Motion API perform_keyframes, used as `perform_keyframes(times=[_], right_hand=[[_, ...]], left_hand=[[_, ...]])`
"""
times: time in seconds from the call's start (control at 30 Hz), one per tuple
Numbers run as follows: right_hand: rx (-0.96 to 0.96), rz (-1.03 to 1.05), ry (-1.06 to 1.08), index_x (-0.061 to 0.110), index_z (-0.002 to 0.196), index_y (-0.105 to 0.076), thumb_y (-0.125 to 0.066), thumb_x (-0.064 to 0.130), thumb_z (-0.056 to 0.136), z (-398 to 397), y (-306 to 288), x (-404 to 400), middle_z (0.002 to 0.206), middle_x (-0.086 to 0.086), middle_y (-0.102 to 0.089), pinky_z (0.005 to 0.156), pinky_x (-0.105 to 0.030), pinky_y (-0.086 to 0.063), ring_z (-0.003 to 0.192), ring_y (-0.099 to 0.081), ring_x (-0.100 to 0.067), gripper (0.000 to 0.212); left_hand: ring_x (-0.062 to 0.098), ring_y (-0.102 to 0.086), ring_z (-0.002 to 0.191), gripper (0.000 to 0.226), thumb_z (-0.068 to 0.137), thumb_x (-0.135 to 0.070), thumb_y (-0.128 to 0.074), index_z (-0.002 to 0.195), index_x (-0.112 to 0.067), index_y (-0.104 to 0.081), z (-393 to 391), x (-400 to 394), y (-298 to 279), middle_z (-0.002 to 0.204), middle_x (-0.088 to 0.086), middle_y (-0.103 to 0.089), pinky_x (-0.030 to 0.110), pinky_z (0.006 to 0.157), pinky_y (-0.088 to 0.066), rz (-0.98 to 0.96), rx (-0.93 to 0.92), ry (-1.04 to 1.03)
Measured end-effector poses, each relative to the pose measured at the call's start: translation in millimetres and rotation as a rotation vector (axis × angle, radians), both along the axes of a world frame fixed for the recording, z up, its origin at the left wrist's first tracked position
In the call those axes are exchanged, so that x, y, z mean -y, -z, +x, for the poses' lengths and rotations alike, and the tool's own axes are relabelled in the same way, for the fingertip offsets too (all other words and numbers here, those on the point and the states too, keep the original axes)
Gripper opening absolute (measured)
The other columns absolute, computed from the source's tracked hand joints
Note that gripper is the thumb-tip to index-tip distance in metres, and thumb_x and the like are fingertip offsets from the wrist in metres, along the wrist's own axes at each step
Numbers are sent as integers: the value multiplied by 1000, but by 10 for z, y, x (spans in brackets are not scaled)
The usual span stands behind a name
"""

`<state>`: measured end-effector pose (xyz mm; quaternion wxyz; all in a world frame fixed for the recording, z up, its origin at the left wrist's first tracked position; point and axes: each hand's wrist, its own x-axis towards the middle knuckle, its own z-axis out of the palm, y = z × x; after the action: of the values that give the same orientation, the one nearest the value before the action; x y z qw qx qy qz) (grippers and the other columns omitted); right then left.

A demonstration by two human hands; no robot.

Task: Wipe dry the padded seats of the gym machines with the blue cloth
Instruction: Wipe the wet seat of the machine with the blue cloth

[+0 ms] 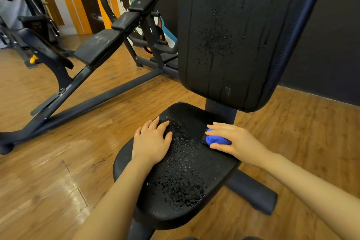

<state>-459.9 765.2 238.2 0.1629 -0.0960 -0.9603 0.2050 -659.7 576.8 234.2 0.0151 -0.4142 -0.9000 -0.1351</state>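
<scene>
- Wiping had reached the seat of the nearest machine; my right hand curled round the bunched blue cloth and held it against the seat's right rear part, just below the backrest.
- My left hand lay flat with fingers straight on the seat's left side, gripping nothing; I judged it to be steadying the pad.
- Droplets covered the middle and front of the seat, thickest toward the front; the strip beside the cloth looked drier, though I could not tell how dry.
- To do this step well, I judged that the cloth should be spread wider than its tight bundle and drawn in overlapping passes from rear to front, so that water was absorbed, not pushed off the edge onto the floor.
- The left hand would need to lift clear so the area beneath it could be wiped.
- Beads and run marks also showed on the backrest, and the bench at left seemed damp.
- No containers were visible in this view.
</scene>
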Motion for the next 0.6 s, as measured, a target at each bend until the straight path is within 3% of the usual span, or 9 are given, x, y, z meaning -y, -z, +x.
perform_keyframes(times=[0.17, 0.4, 0.6], right_hand=[[-19, -5, 9, 36, 131, -57, -54, 53, 84, 265, 47, 20, 138, 22, -46, 111, -16, -27, 135, -32, 7, 50], [-24, 7, 2, 29, 136, -55, -63, 38, 92, -217, -16, 153, 146, 8, -47, 113, -23, -24, 139, -32, -5, 46], [23, 10, 13, 27, 138, -53, -61, 38, 93, -577, -116, 220, 150, 5, -43, 113, -24, -22, 142, -31, -9, 46]], left_hand=[[20, -13, 150, 49, 103, -48, -29, 150, -38, -30, 14, 0, 6, 162, -2, -20, 43, 120, -13, -18, -3, 0], [20, -12, 150, 48, 103, -48, -29, 150, -38, -30, 29, 5, 5, 162, -2, -20, 44, 120, -11, -22, 9, 1], [20, -13, 150, 48, 102, -48, -31, 149, -38, -31, 26, 9, 3, 161, -2, -22, 43, 119, -12, -20, 5, -3]])
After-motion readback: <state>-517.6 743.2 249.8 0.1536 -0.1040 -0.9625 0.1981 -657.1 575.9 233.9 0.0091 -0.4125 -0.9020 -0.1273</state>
